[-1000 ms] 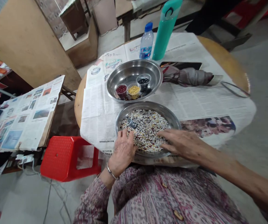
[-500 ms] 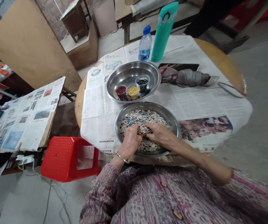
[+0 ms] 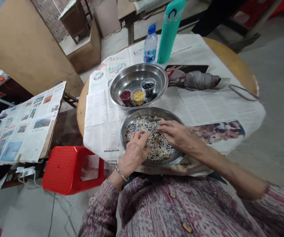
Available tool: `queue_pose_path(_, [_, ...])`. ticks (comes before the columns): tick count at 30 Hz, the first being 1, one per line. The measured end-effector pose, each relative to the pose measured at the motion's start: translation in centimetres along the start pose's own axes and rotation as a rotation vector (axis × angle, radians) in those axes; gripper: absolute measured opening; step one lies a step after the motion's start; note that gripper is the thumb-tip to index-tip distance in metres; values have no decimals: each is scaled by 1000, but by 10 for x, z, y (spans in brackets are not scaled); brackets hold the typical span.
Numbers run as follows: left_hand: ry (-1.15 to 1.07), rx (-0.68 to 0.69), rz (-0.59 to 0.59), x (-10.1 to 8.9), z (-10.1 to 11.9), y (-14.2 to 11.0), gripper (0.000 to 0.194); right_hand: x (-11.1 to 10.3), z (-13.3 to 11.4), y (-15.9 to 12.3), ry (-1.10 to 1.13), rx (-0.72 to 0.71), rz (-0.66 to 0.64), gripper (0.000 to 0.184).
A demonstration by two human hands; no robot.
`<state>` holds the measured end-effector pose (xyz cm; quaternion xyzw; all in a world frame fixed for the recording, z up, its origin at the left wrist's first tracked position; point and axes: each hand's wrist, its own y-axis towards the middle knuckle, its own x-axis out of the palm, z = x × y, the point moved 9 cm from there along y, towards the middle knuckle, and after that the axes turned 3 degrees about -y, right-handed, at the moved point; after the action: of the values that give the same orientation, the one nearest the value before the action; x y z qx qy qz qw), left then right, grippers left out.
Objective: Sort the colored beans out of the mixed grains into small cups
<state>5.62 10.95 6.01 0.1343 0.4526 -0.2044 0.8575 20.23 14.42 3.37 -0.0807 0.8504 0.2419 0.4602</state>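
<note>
Both left hand [image 3: 134, 154] and right hand [image 3: 179, 135] lie open on mixed grains [image 3: 142, 127] in a steel pan [image 3: 152, 109], fingers spread, holding nothing. A hasty sweep could push grains over the rim.

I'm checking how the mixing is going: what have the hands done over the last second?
The right hand slid in from the right to meet the left hand mid-plate, then drew back, both fingering the mixed grains in the steel plate; neither grasped anything. The steel bowl and its three small cups stayed put.
</note>
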Motion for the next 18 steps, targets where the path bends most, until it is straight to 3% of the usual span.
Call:
queue_pose_path(3, [120,-101,-96,8,-2,-19,58,-6,-6,-18,-48,-3,20,29])
queue_pose_path(5, [125,-121,-171,19,1,-24,48,-8,-12,-27,-76,-15,33,28])
queue_pose_path(9, [133,19,-271,45,19,-11,29,-13,-21,-37,-61,-51,138,23])
queue_pose_path(14, [332,215,-201,48,28,27,24,-26,-24,-43,-5,-98,381,15])
queue_pose_path(18, [446,137,-114,27,7,49,23,-29,-24,-46,10,-109,454,15])
